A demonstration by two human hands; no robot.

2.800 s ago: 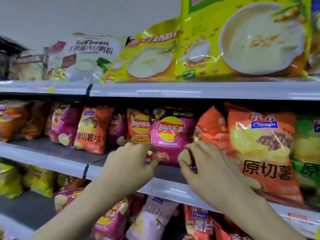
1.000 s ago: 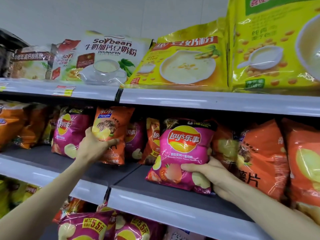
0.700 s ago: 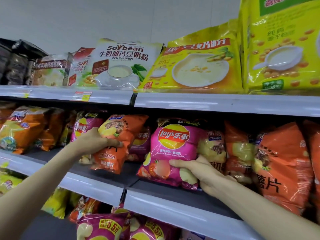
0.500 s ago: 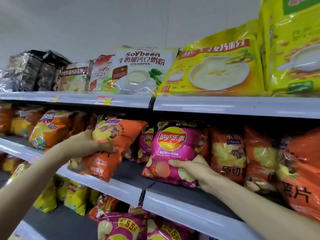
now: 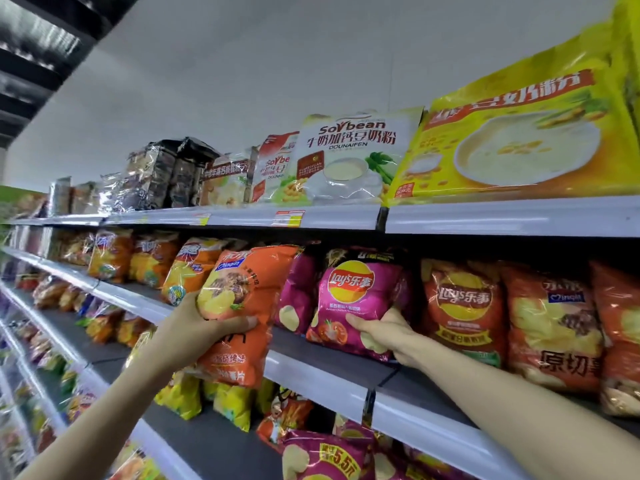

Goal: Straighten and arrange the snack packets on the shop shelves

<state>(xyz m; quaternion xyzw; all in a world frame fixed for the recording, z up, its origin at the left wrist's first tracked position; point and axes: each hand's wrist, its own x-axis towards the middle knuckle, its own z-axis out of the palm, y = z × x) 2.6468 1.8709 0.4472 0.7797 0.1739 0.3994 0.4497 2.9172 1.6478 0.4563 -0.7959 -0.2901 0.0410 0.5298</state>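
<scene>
My left hand [image 5: 204, 332] grips an orange Qinqin chip packet [image 5: 242, 313] around its middle, holding it out in front of the middle shelf's edge [image 5: 311, 374]. My right hand [image 5: 388, 332] holds the lower part of a pink Lay's packet [image 5: 356, 299], which stands upright on that shelf. Another pink packet [image 5: 294, 292] stands just left of it. To its right stand a red Lay's packet [image 5: 462, 306] and orange chip packets [image 5: 554, 334].
Large soybean-powder bags [image 5: 349, 157] and yellow bags [image 5: 519, 140] fill the top shelf. More orange and yellow chip packets [image 5: 152, 258] line the middle shelf to the left. Lower shelves hold yellow packets [image 5: 228, 403] and pink packets [image 5: 325, 455].
My left hand has pulled the orange packet off the shelf and out past its edge. My right hand has kept its hold on the pink Lay's packet. The view has swung left.
</scene>
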